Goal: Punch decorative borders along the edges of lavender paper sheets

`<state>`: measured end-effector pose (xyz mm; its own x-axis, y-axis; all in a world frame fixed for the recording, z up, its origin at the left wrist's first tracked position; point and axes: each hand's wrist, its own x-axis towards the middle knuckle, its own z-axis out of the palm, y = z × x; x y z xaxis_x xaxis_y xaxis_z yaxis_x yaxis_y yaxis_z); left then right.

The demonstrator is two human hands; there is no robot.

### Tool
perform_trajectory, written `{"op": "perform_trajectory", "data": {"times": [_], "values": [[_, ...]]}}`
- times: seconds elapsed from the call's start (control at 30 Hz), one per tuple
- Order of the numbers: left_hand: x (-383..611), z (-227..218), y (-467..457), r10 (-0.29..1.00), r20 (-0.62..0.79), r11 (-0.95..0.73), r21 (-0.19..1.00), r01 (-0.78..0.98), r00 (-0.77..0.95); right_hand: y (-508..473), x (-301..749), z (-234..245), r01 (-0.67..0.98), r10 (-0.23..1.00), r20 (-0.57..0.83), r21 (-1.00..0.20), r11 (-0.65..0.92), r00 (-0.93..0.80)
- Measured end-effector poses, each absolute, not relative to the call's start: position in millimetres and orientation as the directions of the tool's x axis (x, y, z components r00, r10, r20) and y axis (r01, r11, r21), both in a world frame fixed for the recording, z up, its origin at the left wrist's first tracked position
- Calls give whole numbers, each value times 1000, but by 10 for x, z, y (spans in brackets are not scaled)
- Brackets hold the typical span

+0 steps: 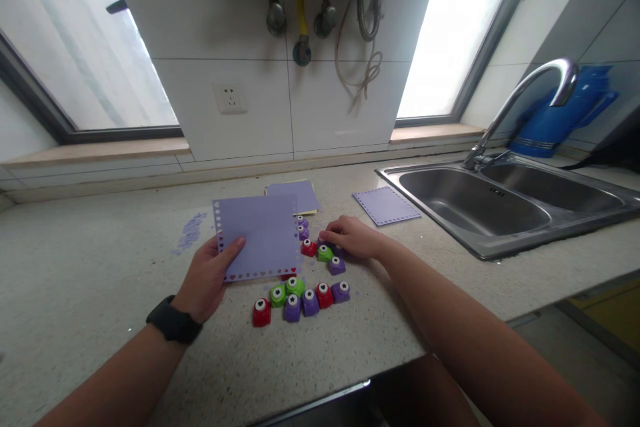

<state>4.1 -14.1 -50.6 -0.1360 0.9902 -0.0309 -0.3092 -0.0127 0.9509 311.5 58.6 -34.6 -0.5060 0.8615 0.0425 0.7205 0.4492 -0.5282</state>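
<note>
My left hand [207, 277] grips a purple sheet of paper [257, 233] by its left edge, thumb on top, and holds it up off the counter. Small punched shapes run along the sheet's left and bottom edges, with some on the right. My right hand [353, 237] is closed over a purple paper punch [321, 240], mostly hidden under the fingers. Close by it stand a green punch [325, 253], a red punch [309, 248] and another purple punch [337, 265]. Several more punches, such as a red one [261, 313], stand in a cluster nearer me.
Behind the held sheet lies a stack of purple paper [300, 195] with a yellowish edge below. A purple sheet with a punched border [387, 205] lies beside the steel sink [483, 250]. Purple paper bits [191, 232] are scattered at left. A blue jug [563, 113] stands behind the faucet [520, 97].
</note>
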Motion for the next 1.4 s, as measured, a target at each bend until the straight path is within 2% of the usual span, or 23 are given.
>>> {"op": "perform_trajectory", "data": {"times": [0.23, 0.5, 0.83, 1.0, 1.23, 1.4], "values": [[46, -512, -142, 992, -23, -16, 953, -303, -123, 614, 3144, -340, 675, 801, 47, -510, 533, -597], [48, -521, -135, 990, -8, -32, 960, -277, -142, 617, 3151, -335, 662, 780, 41, -503, 556, -624], [34, -528, -144, 992, -10, -26, 958, -287, -125, 626, 3149, -336, 667, 796, 72, -503, 550, -601], [41, -527, -139, 990, -11, -29, 960, -279, -140, 643, 3158, -341, 677, 817, 45, -536, 505, -574], [41, -535, -132, 990, -10, -30, 959, -282, -141, 679, 3191, -385, 624, 838, 122, -613, 485, -531], [38, -536, -131, 991, -18, -23, 952, -304, -129, 698, 3209, -391, 633, 816, 155, -557, 537, -556]]}}
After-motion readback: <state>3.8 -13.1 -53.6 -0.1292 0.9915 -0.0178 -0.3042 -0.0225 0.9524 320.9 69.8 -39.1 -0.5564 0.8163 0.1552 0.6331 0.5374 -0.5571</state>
